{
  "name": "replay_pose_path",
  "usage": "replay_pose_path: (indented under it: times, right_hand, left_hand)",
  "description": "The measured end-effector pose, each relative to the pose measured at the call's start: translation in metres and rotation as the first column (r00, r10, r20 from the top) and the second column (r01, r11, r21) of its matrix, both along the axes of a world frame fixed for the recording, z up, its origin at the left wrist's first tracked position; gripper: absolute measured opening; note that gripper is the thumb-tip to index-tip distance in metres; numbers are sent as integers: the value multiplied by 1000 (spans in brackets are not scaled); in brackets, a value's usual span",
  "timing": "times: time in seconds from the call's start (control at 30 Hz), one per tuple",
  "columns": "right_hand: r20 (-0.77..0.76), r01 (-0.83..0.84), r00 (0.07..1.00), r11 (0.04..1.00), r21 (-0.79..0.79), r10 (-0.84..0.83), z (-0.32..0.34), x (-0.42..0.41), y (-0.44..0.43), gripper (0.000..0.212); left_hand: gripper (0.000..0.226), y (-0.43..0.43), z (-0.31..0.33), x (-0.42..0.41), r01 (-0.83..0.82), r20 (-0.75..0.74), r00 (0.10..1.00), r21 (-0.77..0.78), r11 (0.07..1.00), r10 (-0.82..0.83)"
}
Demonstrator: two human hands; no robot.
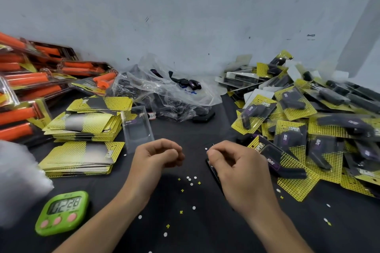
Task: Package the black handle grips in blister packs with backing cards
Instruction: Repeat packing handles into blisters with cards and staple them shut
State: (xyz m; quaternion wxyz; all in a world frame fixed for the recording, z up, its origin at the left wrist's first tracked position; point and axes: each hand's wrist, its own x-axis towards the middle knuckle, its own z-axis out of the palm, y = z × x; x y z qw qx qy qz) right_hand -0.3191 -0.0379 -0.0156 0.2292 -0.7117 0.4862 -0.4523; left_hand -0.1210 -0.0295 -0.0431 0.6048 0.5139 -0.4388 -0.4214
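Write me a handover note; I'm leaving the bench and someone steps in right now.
Left hand: fingers curled, apparently empty.
Right hand: curled over a dark item; whether it grips it is unclear.
Cards are stacked on the left, with an empty blister beside them. Loose grips lie in the bag at the back.
Done: a pile of packs on the right.
Left: pack the bagged grips.

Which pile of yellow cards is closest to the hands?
The front pile, beside the left hand; the other pile lies farther back.
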Motion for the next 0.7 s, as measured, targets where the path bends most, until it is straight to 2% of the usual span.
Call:
replay_pose_path:
  times: [0.1,0.2,0.27,0.33,0.4,0.5,0.53,0.57,0.7]
  right_hand:
    - [10,47,999,999,-17,-46,5,-2,-2,14]
    - [6,215,977,975,-50,-214,17,-32,-16,17]
    - [-146,359,918,929,-84,-368,25,-69,-36,29]
    - [-390,511,769,853,-101,-507,34,-113,-61,47]
    - [-584,584,634,809,-69,-507,43,-154,-86,64]
    - [-790,550,540,832,72,-289,43,-193,-111,69]
    - [-825,518,508,853,62,-248,39,-199,-116,67]
    - [-836,490,482,872,7,-264,34,-203,-120,64]
    - [-733,497,507,849,-181,-453,19,-203,-125,57]
  left_hand:
    - [13,1,-4,-4,33,130,991,4,999,-33]
    - [13,1,-7,-5,44,261,964,6,999,-44]
    - [14,2,-8,-6,44,318,947,8,999,-44]
    - [14,1,-9,-9,42,346,937,8,999,-42]
    - [15,0,-9,-13,22,369,929,1,1000,-21]
    - [21,-6,-3,-24,-22,436,899,-63,998,47]
    - [24,-9,-1,-29,-36,447,891,-99,994,77]
    - [26,-12,3,-36,-49,448,888,-132,990,104]
    - [33,-24,17,-75,-71,428,890,-216,974,160]
